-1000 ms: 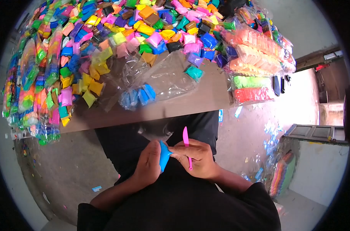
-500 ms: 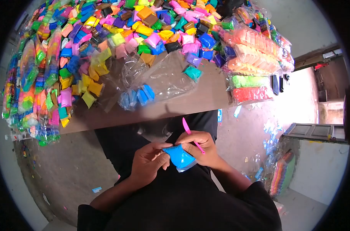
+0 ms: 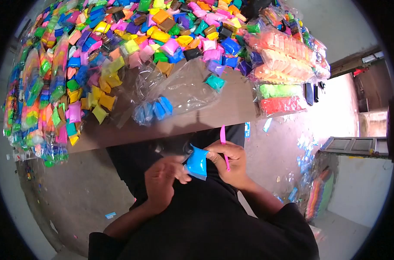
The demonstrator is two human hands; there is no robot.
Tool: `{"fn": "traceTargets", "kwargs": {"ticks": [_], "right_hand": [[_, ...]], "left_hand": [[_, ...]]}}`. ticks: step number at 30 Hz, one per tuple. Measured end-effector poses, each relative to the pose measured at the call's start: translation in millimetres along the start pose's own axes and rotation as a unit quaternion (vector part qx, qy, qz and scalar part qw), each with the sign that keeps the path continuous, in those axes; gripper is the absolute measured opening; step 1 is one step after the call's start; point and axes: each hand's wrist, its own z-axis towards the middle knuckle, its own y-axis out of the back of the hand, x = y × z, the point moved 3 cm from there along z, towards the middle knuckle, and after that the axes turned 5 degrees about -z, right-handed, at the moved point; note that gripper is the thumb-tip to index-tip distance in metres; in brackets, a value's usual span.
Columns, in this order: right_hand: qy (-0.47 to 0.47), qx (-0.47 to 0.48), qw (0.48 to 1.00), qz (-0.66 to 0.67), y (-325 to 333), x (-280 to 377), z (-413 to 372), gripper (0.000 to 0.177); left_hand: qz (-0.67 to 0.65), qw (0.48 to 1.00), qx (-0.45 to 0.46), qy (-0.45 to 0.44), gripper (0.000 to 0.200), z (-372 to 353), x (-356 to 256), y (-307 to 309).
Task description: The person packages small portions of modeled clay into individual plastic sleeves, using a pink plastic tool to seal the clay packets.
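While the person sits at the table (image 3: 231, 115), both hands are held over the lap with a blue packet (image 3: 197, 162) between them. The right hand (image 3: 231, 162) pinches the packet's upper right edge between thumb and forefinger; its other fingers are curled around a pink stick (image 3: 223, 145), which stands nearly upright with its flat end pointing towards the table. The left hand (image 3: 162, 184) is blurred, but its fingertips are drawn narrow and meet the packet's lower left edge. The packet therefore lies to the right of the left fingers and to the left of the right ones, its long axis tilted from lower left to upper right. The right hand appears to have the firmer hold. On the table beyond, a clear bag (image 3: 184, 86) holds several blue packets, beside a large heap of coloured packets (image 3: 132, 39) and wrapped bundles (image 3: 283, 56).
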Motion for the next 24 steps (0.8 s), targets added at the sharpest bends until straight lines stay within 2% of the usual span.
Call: {"fn": "traceTargets", "kwargs": {"ticks": [1,4,7,13,15,16,18,19,20,22,23,24], "right_hand": [[0.001,-0.001,1.000,0.000,-2,1,1,0.006],[0.038,-0.012,0.999,-0.002,-3,5,4,0.006],[0.022,-0.027,0.999,-0.031,-4,1,6,0.006],[-0.029,-0.032,0.999,-0.005,-12,-9,1,0.006],[-0.107,-0.046,0.987,0.112,-21,-17,-5,0.008],[-0.107,-0.047,0.987,0.112,-24,-14,-7,0.008],[-0.088,-0.105,0.981,0.139,-27,-7,-10,0.011],[-0.042,-0.064,0.988,0.132,-27,-11,-16,0.014],[-0.042,-0.064,0.988,0.132,-27,-8,-17,0.014],[-0.022,-0.010,1.000,0.000,-29,2,-17,0.018],[-0.030,-0.008,0.999,0.011,-31,-1,-15,0.026],[-0.029,-0.009,0.999,0.011,-33,-1,-15,0.026]], "left_hand": [[-0.011,0.997,0.049,0.057,0.016,-2,2,-8],[0.031,0.998,0.049,0.021,0.017,2,0,-13],[0.025,0.998,0.035,0.056,0.014,0,5,-9],[0.057,0.997,0.038,0.022,0.009,3,5,-5],[0.049,0.998,0.022,0.021,0.009,4,7,-3],[0.042,0.999,0.006,0.020,0.008,4,8,-1],[0.028,1.000,-0.002,0.009,0.008,7,11,1],[0.015,1.000,-0.011,-0.001,0.009,7,12,2],[0.016,1.000,-0.012,-0.001,0.009,7,14,2],[-0.012,1.000,0.011,-0.016,0.009,9,17,0],[-0.011,1.000,0.012,-0.016,0.009,10,19,-1],[-0.021,1.000,0.011,-0.013,0.008,11,21,-1]]}}
